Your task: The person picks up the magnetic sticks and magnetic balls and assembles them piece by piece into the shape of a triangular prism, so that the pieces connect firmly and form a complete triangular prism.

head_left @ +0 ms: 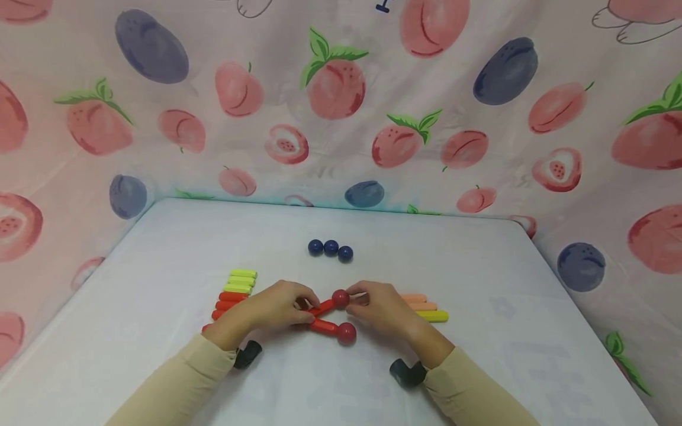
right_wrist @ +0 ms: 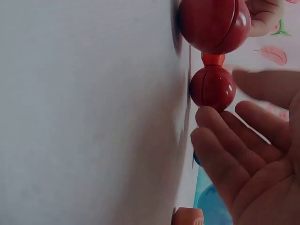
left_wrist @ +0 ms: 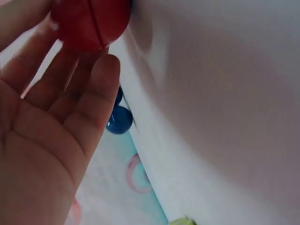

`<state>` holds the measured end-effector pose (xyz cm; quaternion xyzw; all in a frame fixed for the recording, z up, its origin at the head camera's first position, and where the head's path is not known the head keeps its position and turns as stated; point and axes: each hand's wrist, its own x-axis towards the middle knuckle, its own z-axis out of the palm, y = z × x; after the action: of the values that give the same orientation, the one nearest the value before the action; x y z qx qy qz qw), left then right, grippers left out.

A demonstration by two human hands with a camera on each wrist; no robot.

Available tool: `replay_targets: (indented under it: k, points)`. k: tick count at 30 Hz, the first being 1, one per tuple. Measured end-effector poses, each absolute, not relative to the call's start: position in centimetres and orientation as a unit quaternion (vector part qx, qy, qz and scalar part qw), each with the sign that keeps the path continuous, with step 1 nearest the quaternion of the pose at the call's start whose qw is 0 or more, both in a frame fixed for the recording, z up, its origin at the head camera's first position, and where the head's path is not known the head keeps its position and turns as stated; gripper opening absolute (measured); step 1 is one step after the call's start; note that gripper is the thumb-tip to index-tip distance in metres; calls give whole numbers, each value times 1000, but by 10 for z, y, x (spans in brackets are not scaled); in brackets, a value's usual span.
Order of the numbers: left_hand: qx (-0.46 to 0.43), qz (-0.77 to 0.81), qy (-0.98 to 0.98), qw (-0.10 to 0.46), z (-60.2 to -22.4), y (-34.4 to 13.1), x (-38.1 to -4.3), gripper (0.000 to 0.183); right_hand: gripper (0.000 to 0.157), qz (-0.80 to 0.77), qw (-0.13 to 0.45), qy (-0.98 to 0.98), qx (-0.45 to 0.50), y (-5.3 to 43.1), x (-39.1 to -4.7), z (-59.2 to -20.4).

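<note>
Two red sticks meet in a V at my left hand, each carrying a red ball at its right end. At the meeting point my left hand grips another red ball, mostly hidden from the head view by the fingers. My right hand is by the farther end ball. In the right wrist view its loosely bent fingers and thumb lie around one side of that ball, at or very near its surface. The nearer end ball rests on the table, apart from both hands.
Three dark blue balls sit in a row farther back. Beyond the left hand lie yellow-green sticks and red sticks. Orange sticks and a yellow stick lie right. A patterned cloth hangs behind the white table.
</note>
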<state>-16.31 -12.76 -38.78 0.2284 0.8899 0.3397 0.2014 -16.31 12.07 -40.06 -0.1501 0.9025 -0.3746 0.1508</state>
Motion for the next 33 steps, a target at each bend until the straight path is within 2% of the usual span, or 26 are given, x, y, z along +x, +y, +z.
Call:
replay_targets:
  k: [6, 20, 33]
  points:
    - [238, 341, 890, 186, -391, -120, -162, 24, 49, -374, 172, 895, -172, 122, -159, -399]
    - [189, 346, 901, 179, -393, -114, -162, 26, 57, -360, 177, 900, -171, 122, -157, -399]
    - [172, 357, 900, 180, -396, -115, -164, 23, 39, -362, 132, 918, -96, 163, -170, -386]
